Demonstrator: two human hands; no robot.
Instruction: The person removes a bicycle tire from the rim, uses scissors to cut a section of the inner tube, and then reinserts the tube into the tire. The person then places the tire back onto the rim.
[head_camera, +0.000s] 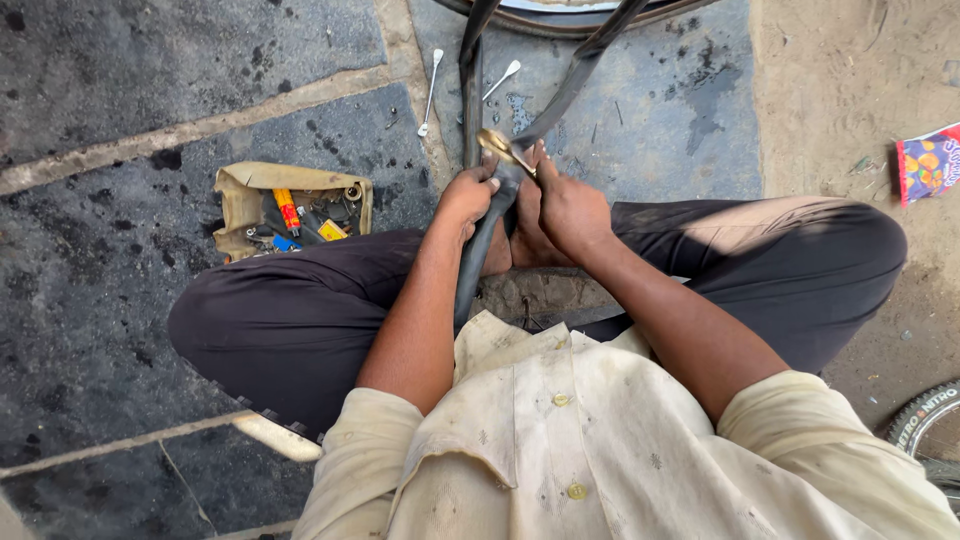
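Gripping the flat black rubber inner tube (487, 240) at frame centre, the left hand (466, 196) held it closed-fisted; the right hand (568, 207) clasped brass-coloured metal pliers (505, 148) against it. Tube work appeared unfinished, wheel unrefitted.

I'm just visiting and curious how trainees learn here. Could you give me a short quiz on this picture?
1. True or false: both hands grip the black inner tube.
2. What lies left of the person's knee: A) an open tool pouch, B) a bucket, C) a pump?
3. How many spanners lie on the stone floor ahead?

Key: 1. True: left hand, right hand. 2. A, tool pouch. 3. Two: one spanner, another.
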